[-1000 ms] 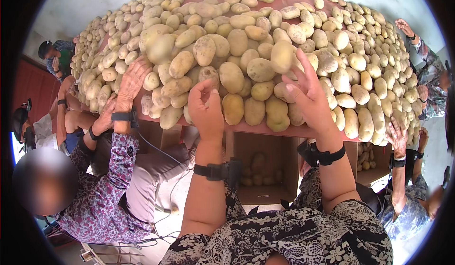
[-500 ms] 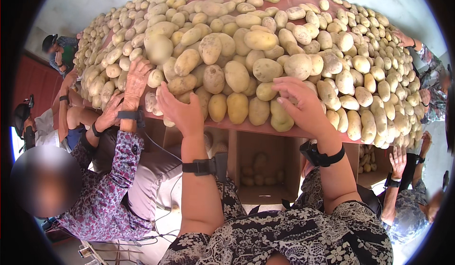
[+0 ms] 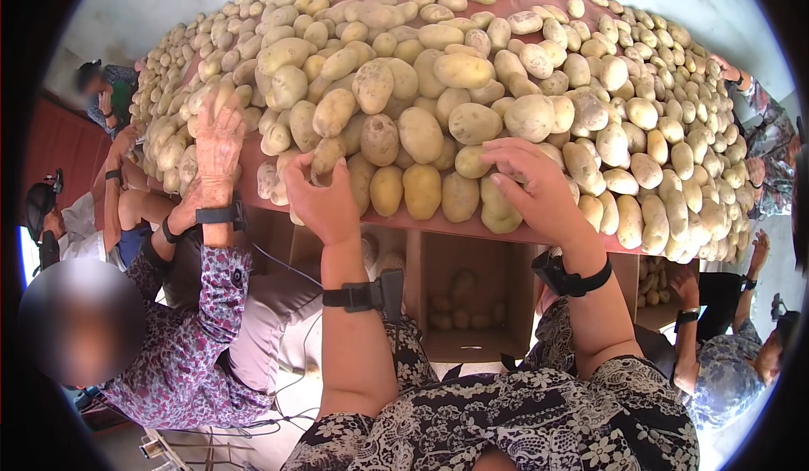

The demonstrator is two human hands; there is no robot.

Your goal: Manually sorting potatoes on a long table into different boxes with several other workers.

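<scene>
A deep pile of yellow-brown potatoes point(image 3: 421, 134) covers the table in front of me. At its near left edge my left hand point(image 3: 322, 200) has thumb and fingers closed round a small brownish potato point(image 3: 327, 156). To the right, my right hand point(image 3: 531, 176) is held open with its fingers loosely bent. Its fingertips reach a greenish-yellow potato point(image 3: 470, 163) at the front of the pile, and a larger greenish potato point(image 3: 500, 211) lies just below the thumb. Whether the fingertips touch it is hard to tell. Both wrists wear black straps.
Under the reddish table edge point(image 3: 539, 233) stands an open cardboard box point(image 3: 477, 269) with several potatoes inside. Close on my left, a co-worker's hand point(image 3: 221, 138) reaches over the pile. Other people sit along both sides. A thin cable point(image 3: 286, 264) hangs at the left.
My left hand has closed on the small potato. My right hand is almost still. The left co-worker's hand has moved left, now gripping a potato.
</scene>
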